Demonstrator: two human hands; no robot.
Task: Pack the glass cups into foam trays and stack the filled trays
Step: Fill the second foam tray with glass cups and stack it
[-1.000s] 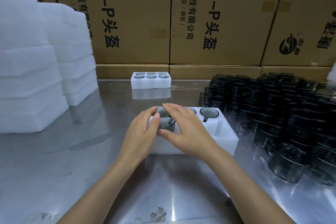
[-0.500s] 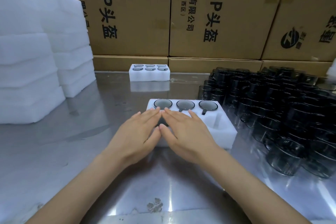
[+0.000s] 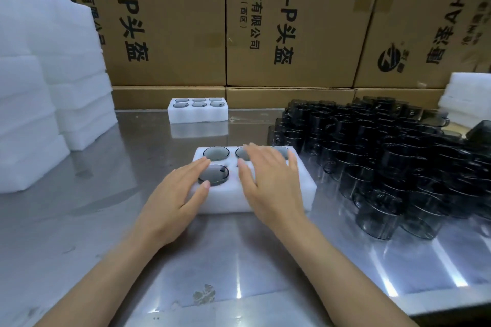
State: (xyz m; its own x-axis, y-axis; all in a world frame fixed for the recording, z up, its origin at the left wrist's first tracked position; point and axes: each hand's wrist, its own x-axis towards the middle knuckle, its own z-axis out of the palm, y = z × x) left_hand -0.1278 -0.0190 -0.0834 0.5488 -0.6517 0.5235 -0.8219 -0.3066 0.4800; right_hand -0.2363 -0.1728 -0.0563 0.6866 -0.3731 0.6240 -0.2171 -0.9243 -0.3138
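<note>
Both hands have drawn apart, uncovering a glass cup (image 3: 213, 175) seated in the foam tray (image 3: 305, 188) on the table (image 3: 79, 207). Left hand (image 3: 175, 196) and right hand (image 3: 273, 183) lie flat, grip loose, holding nothing.

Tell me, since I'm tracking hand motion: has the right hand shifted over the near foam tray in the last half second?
Yes. The right hand has moved rightward and away from the left hand, uncovering the front-left cup in the near foam tray.
</note>
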